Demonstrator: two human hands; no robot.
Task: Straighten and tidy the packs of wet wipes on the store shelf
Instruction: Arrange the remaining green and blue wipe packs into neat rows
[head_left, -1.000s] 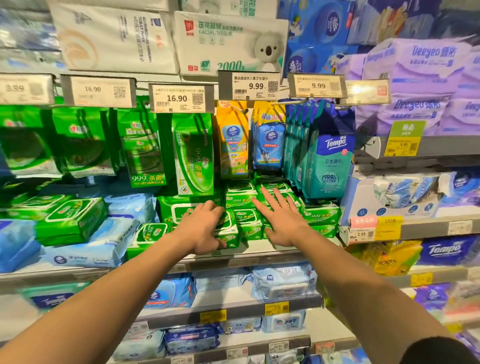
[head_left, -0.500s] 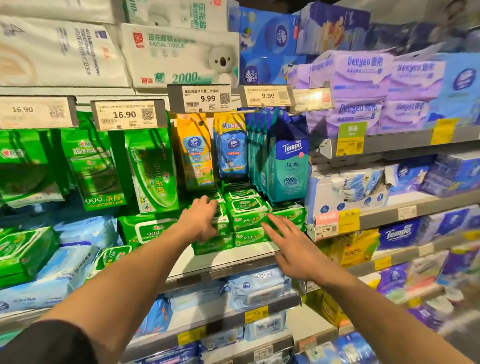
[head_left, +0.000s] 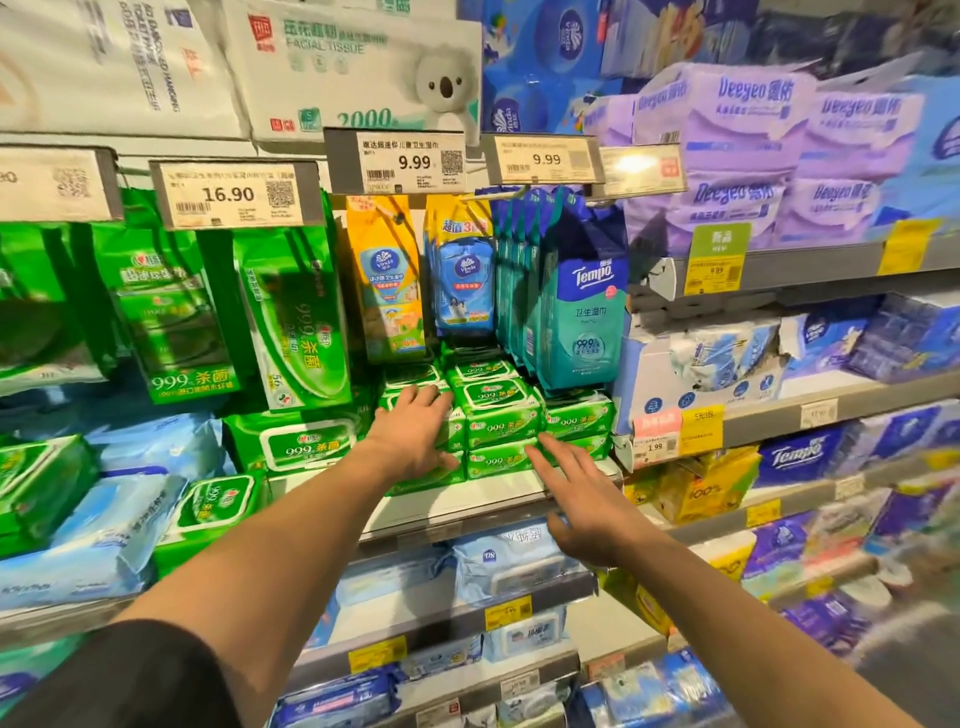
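Resting flat on the small green wipe packs (head_left: 501, 415), the left hand (head_left: 415, 434) has its fingers spread and grips nothing. These packs sit stacked on the white shelf (head_left: 467, 501), under the hanging teal packs (head_left: 571, 306) at twelve o'clock. At about four o'clock from the stack, the right hand (head_left: 584, 499) is wide open, fingertips near the lowest pack; whether they touch it I cannot tell.

Koala facial tissue box (head_left: 358, 73) top shelf; purple Deeyeo tissue packs (head_left: 753, 150) right; price tags (head_left: 397, 161).
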